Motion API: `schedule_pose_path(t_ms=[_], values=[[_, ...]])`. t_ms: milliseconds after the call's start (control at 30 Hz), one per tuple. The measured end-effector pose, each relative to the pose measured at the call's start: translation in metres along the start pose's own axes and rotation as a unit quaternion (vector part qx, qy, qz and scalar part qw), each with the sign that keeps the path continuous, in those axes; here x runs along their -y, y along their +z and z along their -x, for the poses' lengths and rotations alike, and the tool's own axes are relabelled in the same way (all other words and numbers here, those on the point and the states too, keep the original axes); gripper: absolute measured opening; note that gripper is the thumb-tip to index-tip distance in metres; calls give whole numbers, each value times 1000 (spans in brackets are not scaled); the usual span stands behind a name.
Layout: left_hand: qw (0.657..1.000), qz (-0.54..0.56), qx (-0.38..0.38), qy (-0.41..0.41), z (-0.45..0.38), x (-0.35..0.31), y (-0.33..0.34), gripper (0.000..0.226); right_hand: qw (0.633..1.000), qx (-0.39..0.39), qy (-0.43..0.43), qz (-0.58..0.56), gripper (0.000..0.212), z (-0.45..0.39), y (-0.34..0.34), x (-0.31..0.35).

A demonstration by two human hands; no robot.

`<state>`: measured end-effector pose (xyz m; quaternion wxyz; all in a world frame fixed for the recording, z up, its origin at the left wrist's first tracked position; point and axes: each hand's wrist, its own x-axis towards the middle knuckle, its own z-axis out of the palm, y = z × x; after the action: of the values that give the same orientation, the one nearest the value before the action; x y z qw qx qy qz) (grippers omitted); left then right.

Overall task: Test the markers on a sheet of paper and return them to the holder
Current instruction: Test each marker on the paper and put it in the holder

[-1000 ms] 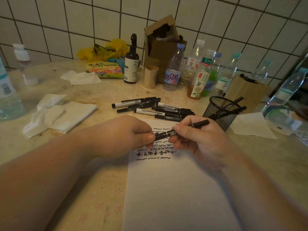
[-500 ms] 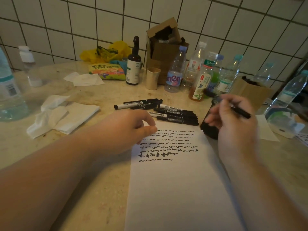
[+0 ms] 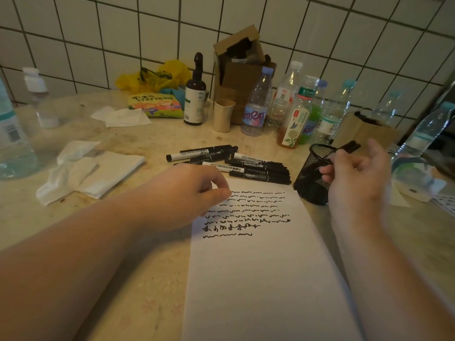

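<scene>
A white sheet of paper point(image 3: 258, 279) lies in front of me with rows of black test scribbles at its top. Beyond its top edge lie several black markers point(image 3: 246, 166) in a loose pile. The black mesh holder point(image 3: 310, 178) stands just right of the paper's top corner. My right hand point(image 3: 357, 178) hovers at the holder's right side, its fingertips on a black marker point(image 3: 344, 150) that slants over the rim, its far end poking out to the right. My left hand point(image 3: 187, 193) rests on the paper's upper left corner, fingers curled in, with nothing in it.
Crumpled white tissues point(image 3: 81, 171) lie to the left. Along the tiled wall stand several plastic bottles point(image 3: 256, 107), a dark pump bottle point(image 3: 194, 97), a beige cup point(image 3: 222, 115), a cardboard box point(image 3: 238, 67) and a yellow bag point(image 3: 152, 75). A large water bottle point(image 3: 12, 139) stands far left.
My right hand took the marker out of both hands' grip over the paper and carried it right to the holder. It has since shifted further right, uncovering the holder. My left hand stayed on the paper.
</scene>
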<state>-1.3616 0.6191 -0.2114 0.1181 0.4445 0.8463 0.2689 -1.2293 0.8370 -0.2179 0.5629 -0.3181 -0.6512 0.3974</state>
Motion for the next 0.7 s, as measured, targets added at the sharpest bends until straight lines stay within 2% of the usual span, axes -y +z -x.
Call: schedule_pose_path(t_ms=[33, 100, 167, 200, 233, 300, 367, 433, 500, 567, 700], values=[[1000, -2, 0, 1, 0, 0, 0, 17, 1000, -7, -18, -5, 51, 2, -1, 2], [1000, -5, -1, 2, 0, 0, 0, 15, 999, -1, -52, -6, 38, 8, -2, 6], [1000, -4, -3, 2, 0, 2, 1, 15, 994, 62, -75, 40, 22, 16, 1, 7], [1000, -6, -3, 2, 0, 2, 1, 15, 985, 122, -80, 87, 17, 18, 3, 5], [1000, -12, -2, 2, -1, 2, 1, 16, 967, 193, -82, 146, 17, 21, 6, 2], [999, -31, -3, 10, -2, 3, 2, 18, 902, 329, -80, 267, 33, 25, 12, -5], [999, -35, -6, 16, -2, 4, 3, 19, 840, 405, -81, 351, 54, 24, 17, -10], [1000, -25, -11, 14, -2, 4, 3, 19, 802, 435, -68, 405, 62, 23, 22, -13], [1000, -22, -12, 14, -2, 5, 4, 19, 783, 446, -56, 430, 61, 21, 24, -16], [1000, -23, -11, 13, -2, 4, 4, 19, 783, 443, -60, 433, 59, 21, 24, -16], [1000, -25, -6, 13, -2, 4, 4, 18, 811, 390, -81, 429, 52, 23, 20, -11]])
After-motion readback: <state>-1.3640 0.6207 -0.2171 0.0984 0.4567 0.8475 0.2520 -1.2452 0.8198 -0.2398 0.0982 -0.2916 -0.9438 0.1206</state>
